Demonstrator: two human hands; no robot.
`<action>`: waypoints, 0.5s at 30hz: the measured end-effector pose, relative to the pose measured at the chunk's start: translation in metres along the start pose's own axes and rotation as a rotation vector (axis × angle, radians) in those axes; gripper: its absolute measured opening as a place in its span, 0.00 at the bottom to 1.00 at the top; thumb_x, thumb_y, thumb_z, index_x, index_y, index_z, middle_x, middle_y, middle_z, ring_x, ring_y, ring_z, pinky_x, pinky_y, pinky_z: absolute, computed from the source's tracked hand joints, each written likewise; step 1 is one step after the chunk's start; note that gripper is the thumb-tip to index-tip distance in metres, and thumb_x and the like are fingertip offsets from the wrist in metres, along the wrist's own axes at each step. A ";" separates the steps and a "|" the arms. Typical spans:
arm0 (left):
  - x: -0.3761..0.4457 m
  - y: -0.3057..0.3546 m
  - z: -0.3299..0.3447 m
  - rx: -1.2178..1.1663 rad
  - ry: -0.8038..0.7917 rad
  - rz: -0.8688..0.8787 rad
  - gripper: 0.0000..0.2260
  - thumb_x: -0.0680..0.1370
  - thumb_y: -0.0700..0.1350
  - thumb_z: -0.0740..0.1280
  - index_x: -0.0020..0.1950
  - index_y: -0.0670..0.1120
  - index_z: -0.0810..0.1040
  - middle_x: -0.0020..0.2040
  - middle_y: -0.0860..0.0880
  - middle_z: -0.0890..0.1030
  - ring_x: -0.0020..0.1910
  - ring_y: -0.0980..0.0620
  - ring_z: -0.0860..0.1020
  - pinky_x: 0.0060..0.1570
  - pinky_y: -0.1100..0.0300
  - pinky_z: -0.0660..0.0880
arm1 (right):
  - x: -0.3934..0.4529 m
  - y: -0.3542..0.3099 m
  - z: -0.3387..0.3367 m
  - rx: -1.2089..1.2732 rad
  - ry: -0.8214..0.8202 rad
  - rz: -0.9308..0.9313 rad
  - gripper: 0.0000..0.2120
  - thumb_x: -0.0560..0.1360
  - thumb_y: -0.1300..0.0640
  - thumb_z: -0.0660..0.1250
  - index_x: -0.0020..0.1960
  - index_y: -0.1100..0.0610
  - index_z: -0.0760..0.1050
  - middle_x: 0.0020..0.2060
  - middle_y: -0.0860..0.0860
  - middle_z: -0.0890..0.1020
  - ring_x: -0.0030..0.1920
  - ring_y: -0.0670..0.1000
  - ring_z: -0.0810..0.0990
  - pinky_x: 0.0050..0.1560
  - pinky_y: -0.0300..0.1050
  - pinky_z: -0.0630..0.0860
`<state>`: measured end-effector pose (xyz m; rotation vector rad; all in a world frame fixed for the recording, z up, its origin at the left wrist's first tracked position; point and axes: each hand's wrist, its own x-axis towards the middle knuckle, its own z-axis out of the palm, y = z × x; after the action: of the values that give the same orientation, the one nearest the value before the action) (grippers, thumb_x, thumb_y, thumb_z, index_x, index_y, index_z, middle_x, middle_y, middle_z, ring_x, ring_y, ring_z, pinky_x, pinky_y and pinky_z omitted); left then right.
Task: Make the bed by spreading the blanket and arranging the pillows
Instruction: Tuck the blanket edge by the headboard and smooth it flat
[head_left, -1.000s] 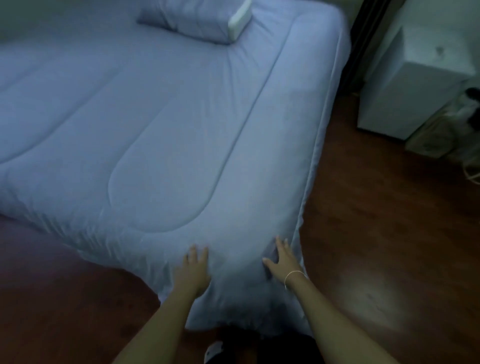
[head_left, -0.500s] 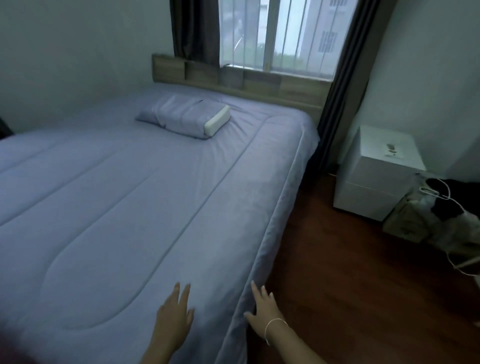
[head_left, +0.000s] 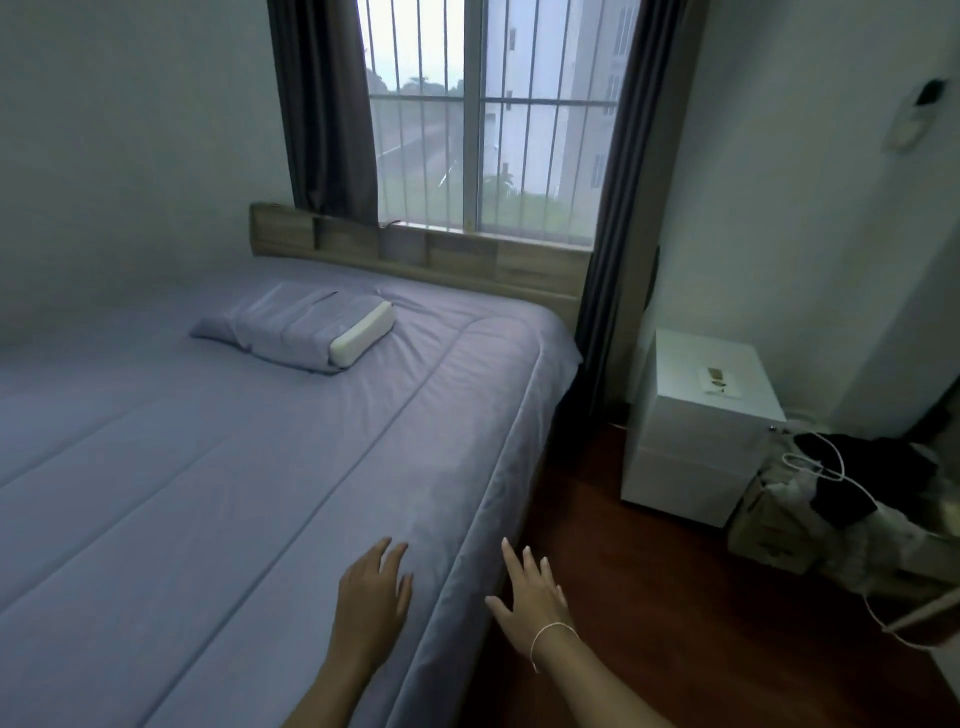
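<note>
Head — both hands flat | left hand (head_left: 371, 603) on blanket (head_left: 234, 467) — right hand (head_left: 532, 597) at edge

The view now sits higher than a second ago, when it looked down on the blanket (head_left: 249, 467) at the bed's foot corner; the window (head_left: 483, 114), curtains (head_left: 327, 104) and headboard (head_left: 415, 249) have come into sight, and the pillow (head_left: 296, 327) sits lower in the picture. The left hand (head_left: 371, 597), earlier pressed on the draped corner, now lies flat on top of the blanket near the side edge. The right hand (head_left: 530, 597), earlier against the hanging corner, now reaches beside the bed's side edge, fingers spread, over the floor (head_left: 675, 597). The nightstand (head_left: 696, 421) shows in full.
</note>
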<state>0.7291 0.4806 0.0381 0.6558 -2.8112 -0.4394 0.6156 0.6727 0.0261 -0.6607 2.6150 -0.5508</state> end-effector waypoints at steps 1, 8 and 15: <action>0.019 0.005 0.003 -0.001 0.004 -0.008 0.20 0.74 0.53 0.56 0.56 0.44 0.80 0.55 0.41 0.81 0.50 0.42 0.81 0.48 0.49 0.79 | 0.016 0.005 -0.008 -0.015 -0.002 -0.005 0.37 0.77 0.43 0.59 0.76 0.41 0.37 0.78 0.51 0.46 0.77 0.56 0.43 0.74 0.58 0.50; 0.166 0.032 0.049 0.018 0.009 -0.087 0.17 0.73 0.52 0.60 0.56 0.45 0.80 0.55 0.41 0.81 0.48 0.42 0.82 0.44 0.47 0.79 | 0.150 0.039 -0.077 -0.075 0.011 -0.004 0.37 0.78 0.44 0.59 0.76 0.41 0.37 0.78 0.51 0.45 0.77 0.56 0.41 0.74 0.58 0.48; 0.329 0.100 0.089 0.023 0.032 0.023 0.15 0.71 0.48 0.70 0.55 0.45 0.80 0.54 0.40 0.81 0.45 0.41 0.82 0.42 0.48 0.79 | 0.280 0.086 -0.162 -0.071 0.031 0.047 0.34 0.78 0.44 0.57 0.77 0.43 0.41 0.78 0.50 0.44 0.77 0.55 0.40 0.75 0.57 0.46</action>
<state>0.3768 0.4358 0.0361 0.6281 -2.7946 -0.3896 0.2827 0.6425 0.0495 -0.6147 2.6823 -0.4596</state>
